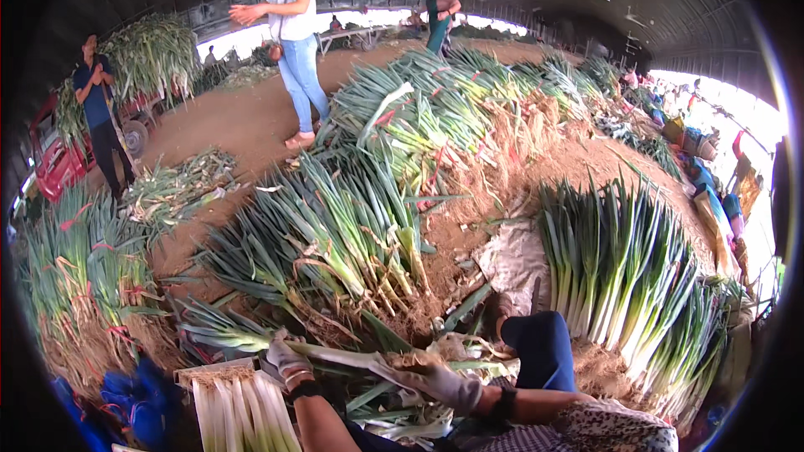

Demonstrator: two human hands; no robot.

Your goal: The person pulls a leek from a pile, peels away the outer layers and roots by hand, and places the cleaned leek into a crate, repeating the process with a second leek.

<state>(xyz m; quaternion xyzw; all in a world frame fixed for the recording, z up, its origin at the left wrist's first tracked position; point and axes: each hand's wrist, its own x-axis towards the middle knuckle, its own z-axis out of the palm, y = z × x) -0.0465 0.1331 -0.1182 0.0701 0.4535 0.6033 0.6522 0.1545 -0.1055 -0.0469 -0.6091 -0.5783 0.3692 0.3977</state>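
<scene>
A long green onion point(352, 356) lies across in front of me, its leafy green end point(219, 328) pointing left. My left hand point(287, 358), in a pale work glove, is closed around it where the leaves meet the stalk. Farther right, my gloved right hand point(442, 381) grips the pale stalk near its other end; dry brownish outer leaf or root shows by the fingers. Close by my left forearm, cleaned white-stalked onions point(239, 410) lie side by side, roots toward a wooden edge point(209, 371). Peeled leaf scraps point(469, 347) litter the ground around my hands.
Heaped unpeeled onions point(335, 234) lie just ahead, with tied bundles point(88, 276) to the left. A row of white-stalked onions point(620, 268) leans at right. Beyond are a standing person point(293, 25), another in an apron point(440, 12), and one beside a loaded red vehicle point(63, 155).
</scene>
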